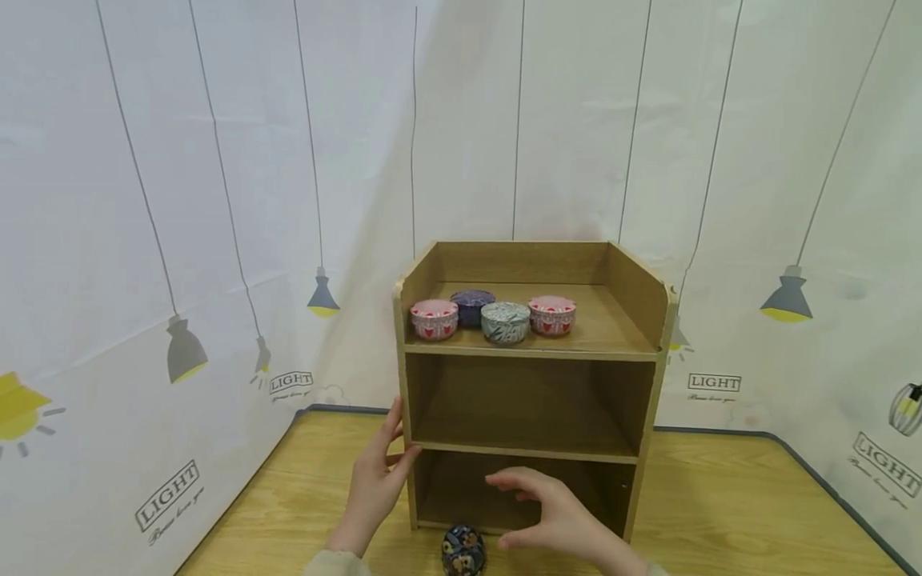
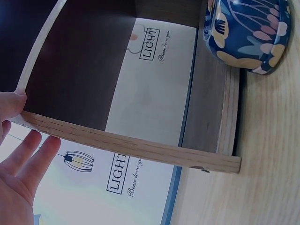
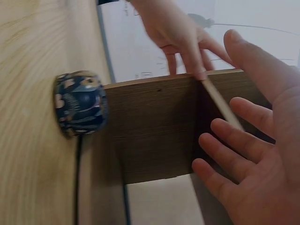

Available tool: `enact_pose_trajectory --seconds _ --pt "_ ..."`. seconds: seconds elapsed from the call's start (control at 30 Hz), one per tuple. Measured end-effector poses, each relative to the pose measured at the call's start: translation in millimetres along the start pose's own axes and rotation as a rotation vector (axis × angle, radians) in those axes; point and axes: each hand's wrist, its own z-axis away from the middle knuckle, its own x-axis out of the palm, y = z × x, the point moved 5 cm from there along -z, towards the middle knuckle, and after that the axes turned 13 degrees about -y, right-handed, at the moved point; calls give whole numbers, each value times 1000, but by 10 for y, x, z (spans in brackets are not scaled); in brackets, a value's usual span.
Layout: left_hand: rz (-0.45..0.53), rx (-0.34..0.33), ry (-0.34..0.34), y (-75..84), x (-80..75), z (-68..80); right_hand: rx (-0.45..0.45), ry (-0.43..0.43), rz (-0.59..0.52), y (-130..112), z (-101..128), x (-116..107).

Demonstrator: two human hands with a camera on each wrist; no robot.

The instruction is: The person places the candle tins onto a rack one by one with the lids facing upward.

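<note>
A small wooden shelf unit stands on the table with open compartments. My left hand rests against its left side panel, the thumb on the front edge and the fingers along the outside, fairly straight. A dark blue floral tin sits on the table in front of the lowest compartment; the left wrist view shows part of this tin close up. To the right of the tin, my right hand hovers with fingers spread and loosely bent, holding nothing. In the right wrist view, its fingers are apart from the tin.
On the unit's top level are a pink-and-red tin at left, a purple tin, a green leaf-patterned tin and another pink-and-red tin. Raised side panels border that level. A lamp-printed white backdrop surrounds the wooden table.
</note>
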Motion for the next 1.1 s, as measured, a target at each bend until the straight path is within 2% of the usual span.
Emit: enact_pose_trajectory --seconds 0.23,0.47,0.8,1.03,1.1 --pt "5 -3 -4 27 -5 -12 41 -59 -101 227 -49 164" --pt "2 -5 -6 28 -11 1 54 -98 -116 401 -109 311" --pt "9 -9 -8 23 -7 -1 99 -186 -162 568 -197 471" --pt "11 -4 -5 3 -4 6 101 -260 -270 679 -261 578" --pt "12 -8 -6 2 -6 6 104 -278 -271 697 -280 600"
